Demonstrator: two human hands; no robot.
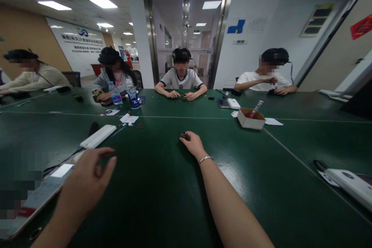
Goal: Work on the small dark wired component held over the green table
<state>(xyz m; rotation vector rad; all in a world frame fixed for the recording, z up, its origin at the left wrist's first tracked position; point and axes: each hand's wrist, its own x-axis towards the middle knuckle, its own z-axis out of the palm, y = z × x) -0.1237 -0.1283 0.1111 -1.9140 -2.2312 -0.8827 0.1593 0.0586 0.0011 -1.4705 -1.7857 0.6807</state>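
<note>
Over my feed, the right hand [194,144] pinches, at its far end, a small dark cylinder [183,135] — likely light, stiff and slick, so I'd grip its sides — while the left hand [87,180] hangs loosely curled, apparently holding nothing.

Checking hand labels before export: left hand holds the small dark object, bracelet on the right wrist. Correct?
Not quite: the right hand, not the left hand, holds the small dark object, as the head view shows. The bracelet is on the right wrist, as you said.
</note>
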